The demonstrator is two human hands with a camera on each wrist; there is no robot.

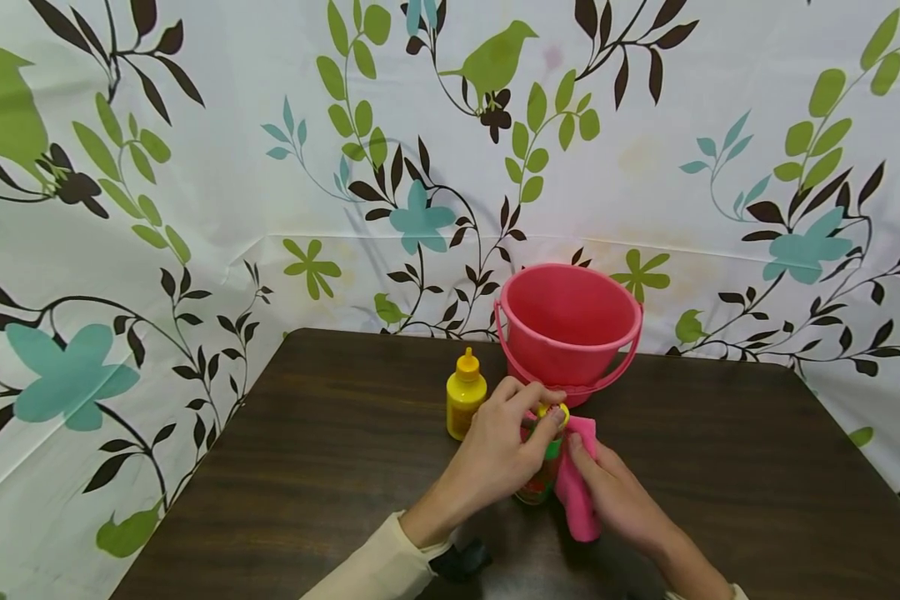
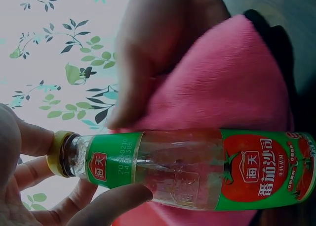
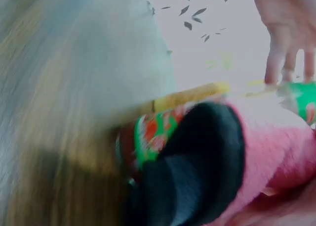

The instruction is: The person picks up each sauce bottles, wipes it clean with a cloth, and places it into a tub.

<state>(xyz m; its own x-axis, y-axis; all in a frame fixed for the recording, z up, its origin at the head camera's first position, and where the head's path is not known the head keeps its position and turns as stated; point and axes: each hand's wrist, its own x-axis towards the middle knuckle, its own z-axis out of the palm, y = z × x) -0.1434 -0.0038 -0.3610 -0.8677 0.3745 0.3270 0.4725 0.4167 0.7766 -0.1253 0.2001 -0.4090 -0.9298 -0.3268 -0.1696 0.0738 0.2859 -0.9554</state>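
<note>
My left hand [image 1: 495, 437] holds a glass ketchup bottle [image 2: 180, 171] by its yellow cap [image 2: 60, 154] and neck, with the thumb along the shoulder. The bottle is clear, with green labels and a red tomato picture, and stands upright at the table in the head view. My right hand [image 1: 621, 492] grips a folded pink cloth [image 1: 576, 500] against the bottle's right side. Black material [image 3: 197, 147] shows along the cloth's edge in the right wrist view. Part of the bottle is hidden behind the left hand and the cloth.
A yellow squeeze bottle [image 1: 461, 407] with a pointed cap stands left of the hands. Behind them is a pink bucket [image 1: 562, 358], its handle hanging at the front. The dark wooden table [image 1: 330, 433] ends at a patterned sheet [image 1: 255, 192].
</note>
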